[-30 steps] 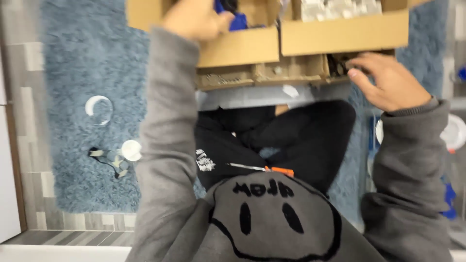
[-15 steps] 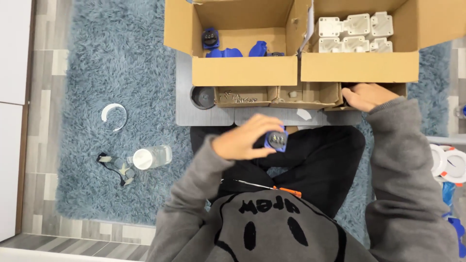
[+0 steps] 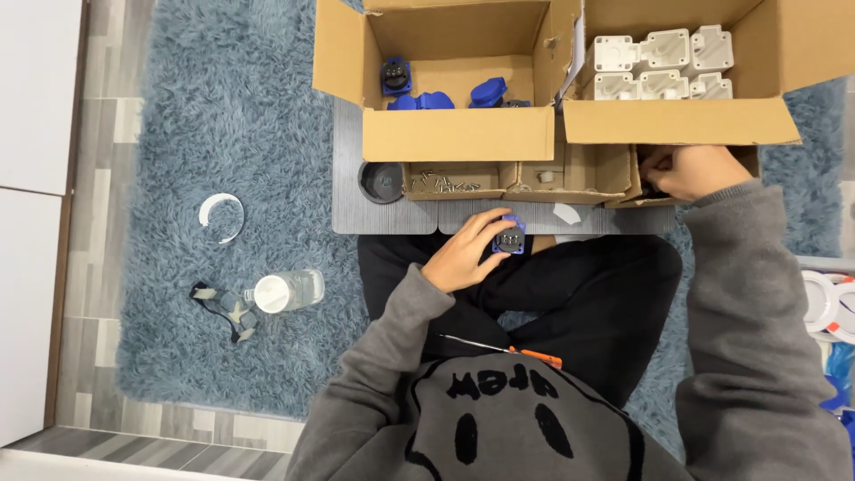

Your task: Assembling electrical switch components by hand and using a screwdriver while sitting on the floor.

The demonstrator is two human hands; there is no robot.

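My left hand (image 3: 469,255) grips a small blue and grey socket part (image 3: 509,239) over my lap, near the front edge of a grey board (image 3: 356,214). My right hand (image 3: 684,171) reaches into a low cardboard tray compartment (image 3: 623,183) at the right, fingers curled inside; what it holds is hidden. Behind stand a cardboard box with several blue parts (image 3: 427,93) and another box holding white plastic housings (image 3: 659,67). An orange-handled screwdriver (image 3: 503,350) lies on my lap.
A tray compartment holds small screws (image 3: 441,184). A black round cup (image 3: 381,182) sits on the board's left end. On the blue shag rug (image 3: 223,116) lie a clear bottle (image 3: 285,290), a white ring (image 3: 221,216) and a small strap. White round items (image 3: 824,307) at right.
My left hand came down from the blue-parts box with a socket part to my lap. My right hand moved into the right tray compartment. The view tilted up.
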